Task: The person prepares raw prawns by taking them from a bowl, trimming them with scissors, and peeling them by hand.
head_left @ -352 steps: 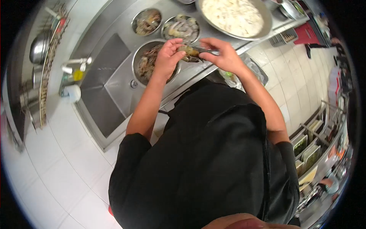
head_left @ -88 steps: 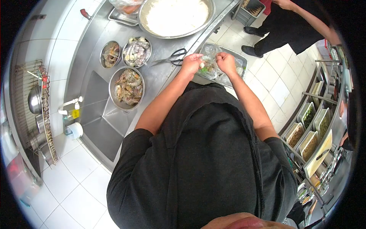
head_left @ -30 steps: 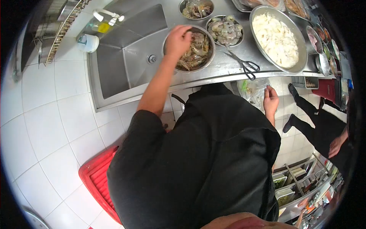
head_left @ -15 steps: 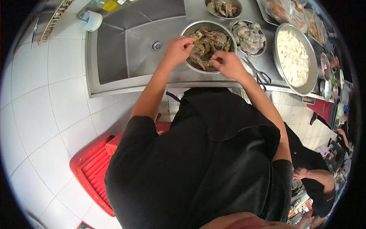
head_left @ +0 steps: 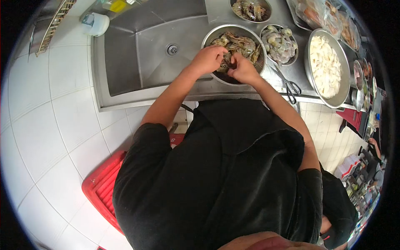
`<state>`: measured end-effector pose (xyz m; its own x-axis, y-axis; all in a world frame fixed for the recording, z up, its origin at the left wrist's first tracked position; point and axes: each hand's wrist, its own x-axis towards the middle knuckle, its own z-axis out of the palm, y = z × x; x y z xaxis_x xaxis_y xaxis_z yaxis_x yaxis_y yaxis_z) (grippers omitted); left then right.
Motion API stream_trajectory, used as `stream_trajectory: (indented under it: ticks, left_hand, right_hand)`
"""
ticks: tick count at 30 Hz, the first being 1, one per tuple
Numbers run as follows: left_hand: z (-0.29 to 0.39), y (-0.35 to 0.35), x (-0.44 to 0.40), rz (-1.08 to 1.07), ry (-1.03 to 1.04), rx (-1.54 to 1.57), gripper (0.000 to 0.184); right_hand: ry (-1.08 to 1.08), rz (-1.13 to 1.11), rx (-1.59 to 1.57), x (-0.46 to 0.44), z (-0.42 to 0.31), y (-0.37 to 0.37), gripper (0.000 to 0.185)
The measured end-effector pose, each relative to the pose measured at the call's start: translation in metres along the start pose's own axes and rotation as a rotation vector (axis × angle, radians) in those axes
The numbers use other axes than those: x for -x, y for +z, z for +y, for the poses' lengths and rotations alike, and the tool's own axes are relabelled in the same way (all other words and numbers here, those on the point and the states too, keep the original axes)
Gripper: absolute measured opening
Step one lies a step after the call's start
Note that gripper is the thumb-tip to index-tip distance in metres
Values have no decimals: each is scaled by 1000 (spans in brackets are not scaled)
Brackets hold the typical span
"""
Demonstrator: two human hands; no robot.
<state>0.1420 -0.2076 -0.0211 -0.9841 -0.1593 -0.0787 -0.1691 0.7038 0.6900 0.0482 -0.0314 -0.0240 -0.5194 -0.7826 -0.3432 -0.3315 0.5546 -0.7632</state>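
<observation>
Brown shrimp [head_left: 243, 43] were heaped in a steel bowl [head_left: 260, 63] beside the sink [head_left: 143, 60]. Over them the left hand [head_left: 209, 60] and right hand [head_left: 246, 70] were held close together — fingers [head_left: 219, 50] curled, but whether anything was grasped could not be told.

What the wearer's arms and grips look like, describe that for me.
The sleeves are short and black, leaving the forearms bare. The left grip and right grip are ungloved, with no watch or bracelet visible.
</observation>
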Motion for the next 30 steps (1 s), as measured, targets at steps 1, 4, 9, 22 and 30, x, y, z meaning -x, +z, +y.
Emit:
stream_trajectory:
  ticks: [1,4,9,22,30]
  left_hand:
    - [-3,0,-2,-46,-27,86,28]
    - [-12,-1,-7,-146,-70,361,26]
    - [-6,-21,0,-200,-107,891,27]
    - [18,15,8,-58,-175,1053,39]
    - [25,21,5,11,-243,1129,37]
  right_hand:
    - [22,-22,-128,-2,4,-3,26]
    - [164,-147,-787,2,6,-18,11]
    - [207,-103,-1059,19,7,-41,8]
    - [214,347,-820,56,15,-76,20]
    - [187,650,521,150,135,-85,27]
